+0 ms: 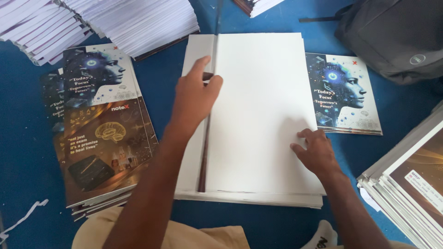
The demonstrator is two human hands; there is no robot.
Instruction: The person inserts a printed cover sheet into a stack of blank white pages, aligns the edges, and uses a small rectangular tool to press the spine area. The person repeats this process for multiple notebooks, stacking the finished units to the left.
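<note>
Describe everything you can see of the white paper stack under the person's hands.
The white paper stack lies flat on the blue floor: plain blank sheets, edges slightly uneven at the near side. A thin dark strip runs lengthwise near its left edge. The left hand pinches at that strip; the right hand presses the lower right corner.

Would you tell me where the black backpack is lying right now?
In the head view, the black backpack lies at the top right on the blue floor, just beyond the single printed cover that sits right of the white sheet stack.

Left hand (196, 94) and right hand (316, 150) press flat on the white sheet stack (263, 87)
</note>
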